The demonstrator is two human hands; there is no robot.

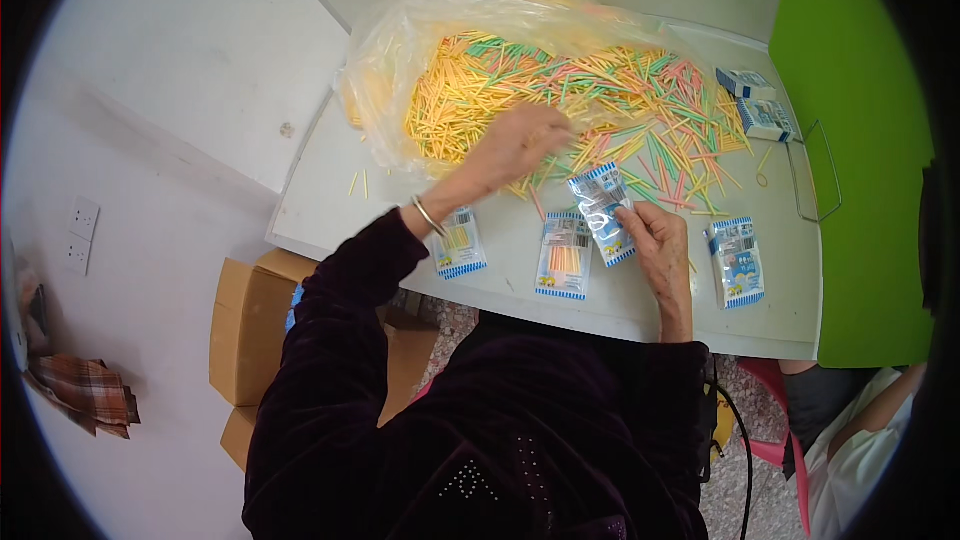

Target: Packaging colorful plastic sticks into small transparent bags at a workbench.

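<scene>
A large heap of thin yellow, pink and green sticks (480, 90) spills from a clear plastic bag (385, 65) on the table. My left hand (522, 143), with a bangle at the wrist, is over the front of this heap; motion smears its fingers, so what they hold cannot be made out. Between the thumb and fingers of my right hand (662, 242) is a small blue-and-white plastic packet (603, 210), tilted above the table. Just left of it lies a packet with pinkish sticks showing (564, 258). Another packet, with yellow sticks (460, 243), rests below my left wrist.
One more packet (737, 262) lies at the right. Stacked packets (765, 118) stand at the back right, beside a bent wire frame (822, 175) and a green panel (855, 140). An open cardboard box (245, 330) is below the table's left side. Another person's arm (880, 410) shows lower right.
</scene>
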